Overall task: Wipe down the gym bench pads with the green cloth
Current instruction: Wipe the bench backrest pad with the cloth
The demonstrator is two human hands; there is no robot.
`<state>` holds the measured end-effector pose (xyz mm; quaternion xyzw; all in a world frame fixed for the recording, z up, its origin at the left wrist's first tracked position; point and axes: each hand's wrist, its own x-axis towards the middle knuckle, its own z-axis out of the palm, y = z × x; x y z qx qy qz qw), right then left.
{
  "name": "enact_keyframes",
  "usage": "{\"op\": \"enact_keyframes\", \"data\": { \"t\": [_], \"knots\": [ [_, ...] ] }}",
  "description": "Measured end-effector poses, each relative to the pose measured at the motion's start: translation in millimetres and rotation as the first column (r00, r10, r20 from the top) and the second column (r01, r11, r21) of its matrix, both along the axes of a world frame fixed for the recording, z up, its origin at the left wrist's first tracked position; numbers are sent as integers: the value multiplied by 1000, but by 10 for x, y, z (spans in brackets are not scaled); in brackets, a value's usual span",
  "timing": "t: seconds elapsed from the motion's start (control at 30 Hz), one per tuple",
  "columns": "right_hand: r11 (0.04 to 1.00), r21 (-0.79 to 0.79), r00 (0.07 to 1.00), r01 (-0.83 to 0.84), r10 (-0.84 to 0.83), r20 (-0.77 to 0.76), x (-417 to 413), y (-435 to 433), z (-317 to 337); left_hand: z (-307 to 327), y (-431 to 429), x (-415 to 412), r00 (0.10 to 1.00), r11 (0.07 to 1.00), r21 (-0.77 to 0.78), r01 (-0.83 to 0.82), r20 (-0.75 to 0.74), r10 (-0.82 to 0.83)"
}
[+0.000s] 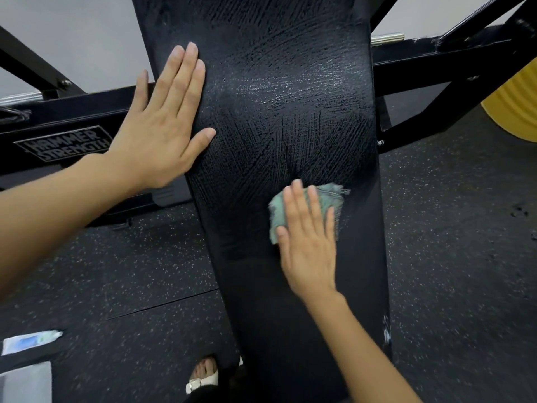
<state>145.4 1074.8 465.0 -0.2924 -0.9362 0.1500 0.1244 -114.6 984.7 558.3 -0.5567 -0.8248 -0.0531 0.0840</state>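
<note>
Black streaked vinyl of the bench pad (pixel 279 91) is pressed by the left hand (pixel 162 123), laid flat over the pad's left edge with fingers straight and thumb spread. The right hand (pixel 308 242) is likewise held flat, fingers extended, palm down on the green cloth (pixel 331 199). The cloth is pinned crumpled against the pad's middle, lower than the left hand and well apart from it.

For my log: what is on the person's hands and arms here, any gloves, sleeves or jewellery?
Nothing is worn on them. The left hand and right hand are bare, with no gloves or rings and short nails. Both forearms are uncovered to the picture's edge: no sleeves, watch or bracelet shows.
</note>
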Motion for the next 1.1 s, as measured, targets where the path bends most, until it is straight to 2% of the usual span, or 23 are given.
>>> {"op": "enact_keyframes", "data": {
  "t": [0.17,0.27,0.53,0.67,0.73,0.8,0.9,1.0,1.1],
  "knots": [
    [950,-122,950,289,-300,-88,-133,2,38,-2,-5,5,1000,1000,11,9,-4,-9],
    [917,-165,918,362,-382,-110,-338,-307,70,-18,-26,23,1000,1000,17,17,3,-17],
    [987,-104,988,124,-133,-79,-666,-1139,55,-112,-116,117,999,998,27,52,-11,-52],
    [998,-60,997,-33,28,-71,-489,-1063,-36,-175,-159,188,995,995,31,91,-45,-90],
    [997,-48,996,-55,51,-69,-382,-940,-54,-212,-189,243,987,990,26,141,-78,-139],
    [999,-41,998,0,-3,-69,-305,-769,-59,-263,-233,311,976,981,17,195,-104,-192],
    [984,-46,982,174,-177,-63,-135,-393,-70,-339,-302,374,968,974,3,229,-107,-227],
    [924,-111,923,365,-375,-87,8,-104,-71,-362,-327,376,962,970,0,244,-126,-242],
    [861,-170,854,480,-503,-136,-117,-189,-68,-370,-322,364,957,966,-5,260,-135,-258]
  ]
}}
